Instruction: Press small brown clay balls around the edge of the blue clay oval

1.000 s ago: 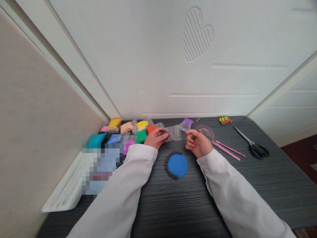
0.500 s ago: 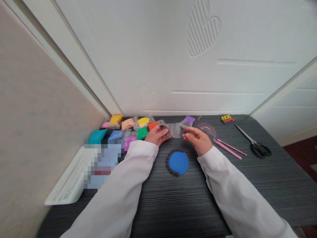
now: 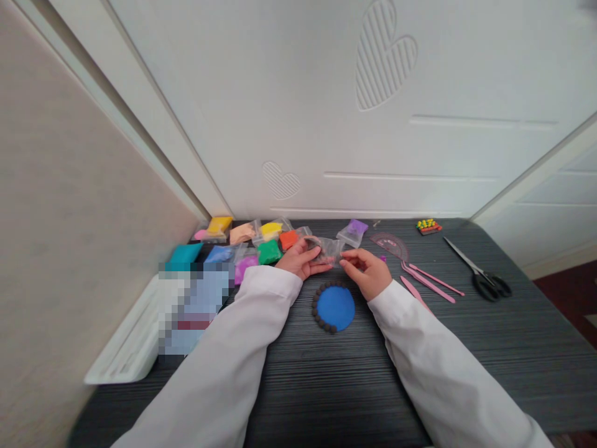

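Observation:
My left hand (image 3: 302, 257) is closed on a small clear plastic bag (image 3: 330, 249) above the table's middle; something dark shows in the part near my fingers. At the bag's right end, my right hand (image 3: 366, 269) pinches thumb and forefinger together at its edge. Nearer to me lies a flat blue clay disc (image 3: 336, 308). Small dark clay balls (image 3: 318, 312) run round its left side in a curved row, from the top to the bottom. The disc's right edge is bare.
Bags of coloured clay, among them green (image 3: 269, 251) and orange (image 3: 288, 240), lie at the back left. A purple bag (image 3: 357, 228) is behind my hands. Rightward are a protractor (image 3: 392, 245), pink tools (image 3: 429, 283) and scissors (image 3: 480, 274). A white tray (image 3: 125, 348) stands left.
My right hand has moved left and slightly down, and its fingertips now meet the bag's edge. The bag has shifted a little right and down. A pink tool beside my right sleeve has come into view.

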`<state>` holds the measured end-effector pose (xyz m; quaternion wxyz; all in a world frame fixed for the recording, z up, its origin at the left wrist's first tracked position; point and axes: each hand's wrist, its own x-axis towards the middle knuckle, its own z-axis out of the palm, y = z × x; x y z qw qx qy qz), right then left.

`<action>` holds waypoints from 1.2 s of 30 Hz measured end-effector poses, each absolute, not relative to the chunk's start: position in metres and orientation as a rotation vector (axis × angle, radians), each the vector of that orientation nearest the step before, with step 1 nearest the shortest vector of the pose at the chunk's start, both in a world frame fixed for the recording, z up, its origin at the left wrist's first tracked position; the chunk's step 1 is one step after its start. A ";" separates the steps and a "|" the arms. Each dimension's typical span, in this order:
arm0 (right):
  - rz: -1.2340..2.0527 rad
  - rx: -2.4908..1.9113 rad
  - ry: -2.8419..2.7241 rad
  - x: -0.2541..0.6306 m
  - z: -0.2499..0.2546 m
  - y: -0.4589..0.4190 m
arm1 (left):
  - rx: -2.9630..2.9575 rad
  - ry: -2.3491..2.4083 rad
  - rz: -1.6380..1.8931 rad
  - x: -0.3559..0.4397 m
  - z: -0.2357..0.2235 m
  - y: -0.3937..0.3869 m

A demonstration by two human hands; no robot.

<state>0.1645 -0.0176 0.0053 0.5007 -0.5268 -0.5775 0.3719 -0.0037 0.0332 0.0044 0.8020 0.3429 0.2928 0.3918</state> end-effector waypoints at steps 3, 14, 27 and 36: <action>0.842 -1.266 -1.460 0.164 0.008 -0.020 | 0.707 0.615 0.831 -0.003 0.004 0.033; 1.092 -1.127 -1.141 0.163 -0.001 -0.014 | 0.701 0.611 0.868 -0.005 0.002 0.036; 1.509 -0.892 -0.735 0.169 0.013 -0.014 | 0.781 0.670 0.931 -0.004 0.001 0.036; 1.699 -0.628 -0.683 0.175 0.021 -0.017 | 1.221 0.931 1.096 0.008 -0.006 0.034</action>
